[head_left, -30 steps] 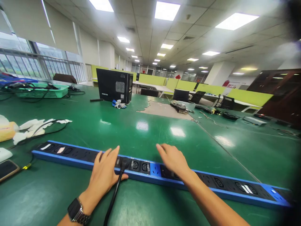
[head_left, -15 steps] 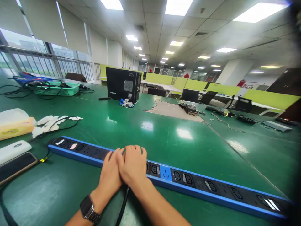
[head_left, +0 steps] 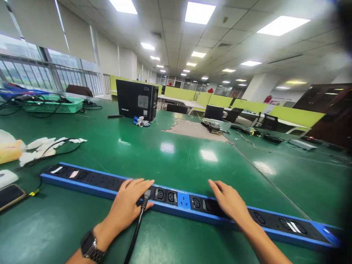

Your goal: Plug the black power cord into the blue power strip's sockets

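Observation:
A long blue-and-black power strip (head_left: 181,211) lies across the green table in front of me. My left hand (head_left: 132,200) grips it left of the middle, fingers over the far edge and thumb along the near side. Just beside that hand's fingers, a black plug (head_left: 147,194) sits in one of the sockets, its cord (head_left: 135,233) running down towards me. Above the strip's right half is my right hand (head_left: 231,201), holding nothing, with thumb and fingers apart. Whether its palm touches the strip is hidden. A watch (head_left: 90,246) is on my left wrist.
At the left lie a phone (head_left: 11,196), crumpled white tissues (head_left: 41,148) and a green basket (head_left: 53,104) with cables. A black computer case (head_left: 134,99) stands further back, blue-and-white gloves (head_left: 141,121) before it. Loose electronic parts (head_left: 214,127) lie on the far right.
My hands were together over the plug; the right has lifted off and moved right along the strip. My left hand stays on the strip, and the plug now shows. The view has shifted right.

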Demonstrator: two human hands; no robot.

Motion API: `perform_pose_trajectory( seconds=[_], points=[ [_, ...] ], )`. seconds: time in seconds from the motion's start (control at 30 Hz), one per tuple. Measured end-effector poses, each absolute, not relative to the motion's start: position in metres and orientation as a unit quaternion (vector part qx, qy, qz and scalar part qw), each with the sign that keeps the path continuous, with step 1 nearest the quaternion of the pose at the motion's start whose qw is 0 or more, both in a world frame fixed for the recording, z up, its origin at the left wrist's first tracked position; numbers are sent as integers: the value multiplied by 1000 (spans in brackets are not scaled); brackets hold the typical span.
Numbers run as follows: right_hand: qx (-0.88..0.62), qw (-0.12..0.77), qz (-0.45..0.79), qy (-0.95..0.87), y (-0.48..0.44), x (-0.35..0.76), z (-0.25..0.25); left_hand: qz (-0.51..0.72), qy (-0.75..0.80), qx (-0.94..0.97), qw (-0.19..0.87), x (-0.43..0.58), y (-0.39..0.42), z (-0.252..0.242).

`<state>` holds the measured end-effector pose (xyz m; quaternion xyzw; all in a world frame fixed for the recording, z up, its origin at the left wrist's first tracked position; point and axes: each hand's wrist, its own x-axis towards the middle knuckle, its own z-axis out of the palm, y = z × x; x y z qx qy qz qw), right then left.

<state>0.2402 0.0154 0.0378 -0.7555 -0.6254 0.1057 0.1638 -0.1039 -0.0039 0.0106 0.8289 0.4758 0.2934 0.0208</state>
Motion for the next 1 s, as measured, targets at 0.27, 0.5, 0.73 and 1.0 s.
perform_pose_trajectory(
  seconds=[0.27,0.5,0.73,1.0],
  points=[
    [-774,100,80,-620,0,263,25,374,467,799,64,-102,-1,14],
    [-771,79,65,-629,-4,257,33,608,486,622,87,-57,-8,66],
    [-772,97,59,-626,-4,258,32,381,479,777,148,5,-4,31],
    [-770,111,61,-625,-4,260,29,284,494,811,135,17,-8,29]
  ],
)
